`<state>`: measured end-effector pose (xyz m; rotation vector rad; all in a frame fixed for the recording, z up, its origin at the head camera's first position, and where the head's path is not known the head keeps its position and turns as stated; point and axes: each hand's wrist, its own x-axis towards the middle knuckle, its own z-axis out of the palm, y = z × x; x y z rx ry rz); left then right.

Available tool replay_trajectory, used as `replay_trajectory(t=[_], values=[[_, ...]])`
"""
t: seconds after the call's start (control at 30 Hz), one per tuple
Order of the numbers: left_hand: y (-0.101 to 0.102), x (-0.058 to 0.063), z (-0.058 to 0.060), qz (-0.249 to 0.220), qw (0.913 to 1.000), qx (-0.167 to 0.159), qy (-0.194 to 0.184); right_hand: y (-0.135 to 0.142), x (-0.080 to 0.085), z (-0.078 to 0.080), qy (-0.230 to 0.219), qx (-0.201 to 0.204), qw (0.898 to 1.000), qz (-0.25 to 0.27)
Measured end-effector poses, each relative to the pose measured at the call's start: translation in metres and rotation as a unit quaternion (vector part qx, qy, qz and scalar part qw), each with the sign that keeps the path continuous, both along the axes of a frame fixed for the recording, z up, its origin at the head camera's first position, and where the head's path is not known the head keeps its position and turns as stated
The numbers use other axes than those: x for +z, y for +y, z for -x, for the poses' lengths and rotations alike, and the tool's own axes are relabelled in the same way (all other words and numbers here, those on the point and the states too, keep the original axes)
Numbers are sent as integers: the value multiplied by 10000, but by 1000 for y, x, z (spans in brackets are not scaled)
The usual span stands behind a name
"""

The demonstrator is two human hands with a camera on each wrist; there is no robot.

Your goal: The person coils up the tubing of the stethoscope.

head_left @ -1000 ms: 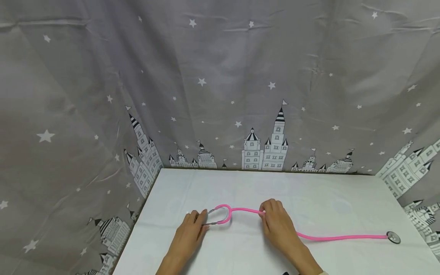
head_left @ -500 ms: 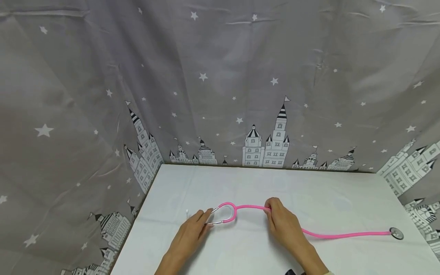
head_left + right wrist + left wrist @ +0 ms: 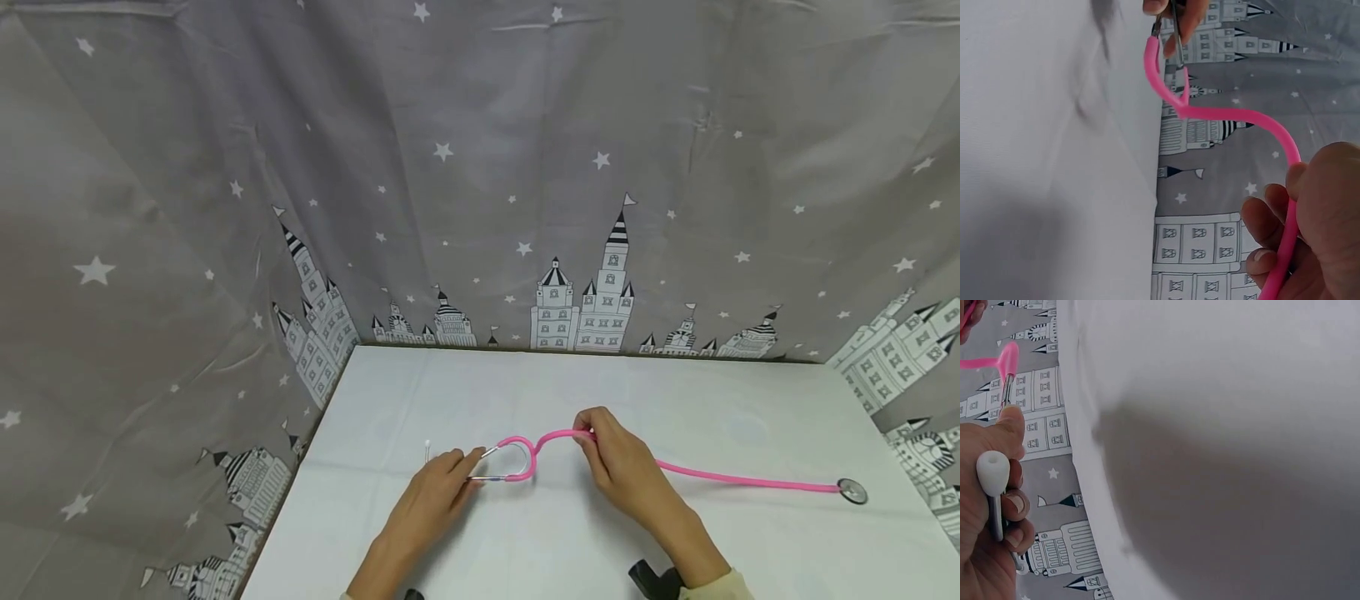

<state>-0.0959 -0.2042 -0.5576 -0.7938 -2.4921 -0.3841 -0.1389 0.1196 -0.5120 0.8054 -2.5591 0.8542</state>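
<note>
A stethoscope with pink tubing (image 3: 738, 479) stretches across the white table. My left hand (image 3: 438, 492) grips its metal ear tubes; in the left wrist view a white eartip (image 3: 993, 472) pokes out beside my palm. The pink fork (image 3: 531, 460) shows between my two hands. My right hand (image 3: 622, 462) pinches the tubing a short way past the fork, and in the right wrist view the tube (image 3: 1235, 114) bends in an S between fork and fingers. At the far right lies the round chestpiece (image 3: 852, 491) on the table.
The white table (image 3: 450, 383) is backed by a grey curtain (image 3: 480, 100) printed with stars and castles, which also runs along the left and right sides. A black device (image 3: 654, 578) sits at my right wrist.
Both hands have come a little closer together, the left moving right with the ear tubes. The tubing between them now bows upward. The head view has tilted slightly downward.
</note>
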Motion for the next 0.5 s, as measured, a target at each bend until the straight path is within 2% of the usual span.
replay_trajectory(t=[0.33,0.5], values=[[15,8,-3,-39,9993,-118,-358,-10,17,-1,-263,270,9992,-107],[24,9,-4,30,9986,-217,-486,-16,19,-2,-424,412,9977,-344]])
